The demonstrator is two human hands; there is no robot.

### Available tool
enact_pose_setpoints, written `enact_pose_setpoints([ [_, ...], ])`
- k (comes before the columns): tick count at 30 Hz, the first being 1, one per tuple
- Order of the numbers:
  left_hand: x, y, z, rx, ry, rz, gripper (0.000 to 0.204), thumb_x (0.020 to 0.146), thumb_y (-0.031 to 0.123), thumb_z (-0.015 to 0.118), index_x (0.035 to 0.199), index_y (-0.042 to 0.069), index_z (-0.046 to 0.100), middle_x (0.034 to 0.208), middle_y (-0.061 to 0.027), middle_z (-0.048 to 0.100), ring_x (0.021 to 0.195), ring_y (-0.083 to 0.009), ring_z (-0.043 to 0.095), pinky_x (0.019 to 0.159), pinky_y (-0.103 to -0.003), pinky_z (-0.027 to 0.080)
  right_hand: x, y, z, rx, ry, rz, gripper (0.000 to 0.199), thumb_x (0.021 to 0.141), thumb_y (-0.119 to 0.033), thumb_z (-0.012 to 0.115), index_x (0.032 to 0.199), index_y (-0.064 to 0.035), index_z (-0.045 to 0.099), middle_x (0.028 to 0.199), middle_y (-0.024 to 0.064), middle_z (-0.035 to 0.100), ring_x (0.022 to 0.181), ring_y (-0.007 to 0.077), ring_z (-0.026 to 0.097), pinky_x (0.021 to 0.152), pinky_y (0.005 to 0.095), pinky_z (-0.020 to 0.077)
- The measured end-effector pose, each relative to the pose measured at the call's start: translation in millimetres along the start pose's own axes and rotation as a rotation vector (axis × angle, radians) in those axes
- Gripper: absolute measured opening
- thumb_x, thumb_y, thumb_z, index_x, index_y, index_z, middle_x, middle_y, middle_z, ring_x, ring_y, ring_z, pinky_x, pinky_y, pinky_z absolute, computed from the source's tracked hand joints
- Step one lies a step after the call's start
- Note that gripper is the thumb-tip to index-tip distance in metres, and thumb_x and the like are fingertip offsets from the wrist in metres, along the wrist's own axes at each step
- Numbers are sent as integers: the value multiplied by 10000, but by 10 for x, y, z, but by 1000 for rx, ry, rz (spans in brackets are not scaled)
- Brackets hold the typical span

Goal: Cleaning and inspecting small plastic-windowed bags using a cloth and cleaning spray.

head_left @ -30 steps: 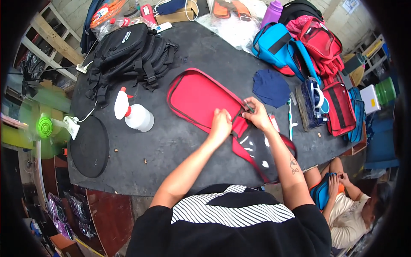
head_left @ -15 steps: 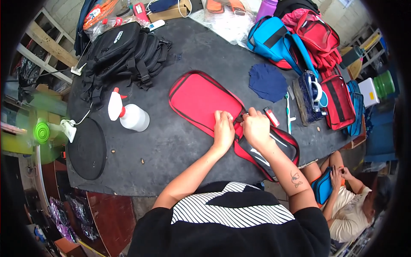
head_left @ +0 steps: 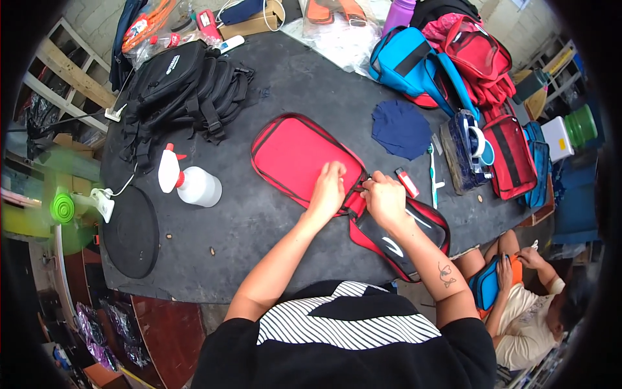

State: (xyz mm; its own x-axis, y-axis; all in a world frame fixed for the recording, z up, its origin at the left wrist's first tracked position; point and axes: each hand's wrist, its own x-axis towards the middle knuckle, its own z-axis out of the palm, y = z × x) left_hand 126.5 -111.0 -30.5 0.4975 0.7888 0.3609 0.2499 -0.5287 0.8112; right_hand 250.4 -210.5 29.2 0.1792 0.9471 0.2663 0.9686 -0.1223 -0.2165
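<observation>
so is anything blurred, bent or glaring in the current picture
In the head view, the green fan at the left is smeared around a clearer hub; also in the head view, white glare streaks the clear panel of the red bag; the head view's corners go black, and the black table has bowed edges, probably from the fisheye lens.
</observation>
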Motion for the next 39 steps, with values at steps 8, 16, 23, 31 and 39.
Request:
enact_pose_setpoints([
  [8,140,107,-118,167,-346,51,211,778,2,609,985,37,636,946,-117,574,835,-310,624,710,-428,510,102,-11,-97,-120,-34,7,118,678,-162,704,713,-51,683,774,97,591,714,264,631,645,383,497],
  [16,34,40,35,319,-164,257,87,803,47,569,845,-20,535,929,-186,504,819,-367,576,661,-465,510,209,-47,-63,-242,-153,-39,134,690,-191,709,686,-59,684,773,96,597,703,260,644,631,383,505],
  [23,12,35,5,249,-190,209,95,830,53,565,887,-15,529,932,-166,496,864,-359,562,700,-459,496,288,-128,-102,-355,-171,-112,89,673,-146,633,674,-74,686,802,74,625,722,228,644,630,356,496],
  [31,29,39,-15,179,-179,216,95,771,-5,562,852,-3,512,912,-172,484,861,-369,556,718,-465,487,156,50,-33,-51,-69,-39,84,667,-136,643,668,-57,669,798,92,612,718,245,640,630,367,497],
  [39,64,46,-12,77,-120,4,107,819,39,587,907,-12,552,883,-177,555,838,-347,593,736,-438,483,227,46,-54,-162,1,-84,69,652,-136,645,647,-69,660,790,78,601,698,242,633,619,365,493],
])
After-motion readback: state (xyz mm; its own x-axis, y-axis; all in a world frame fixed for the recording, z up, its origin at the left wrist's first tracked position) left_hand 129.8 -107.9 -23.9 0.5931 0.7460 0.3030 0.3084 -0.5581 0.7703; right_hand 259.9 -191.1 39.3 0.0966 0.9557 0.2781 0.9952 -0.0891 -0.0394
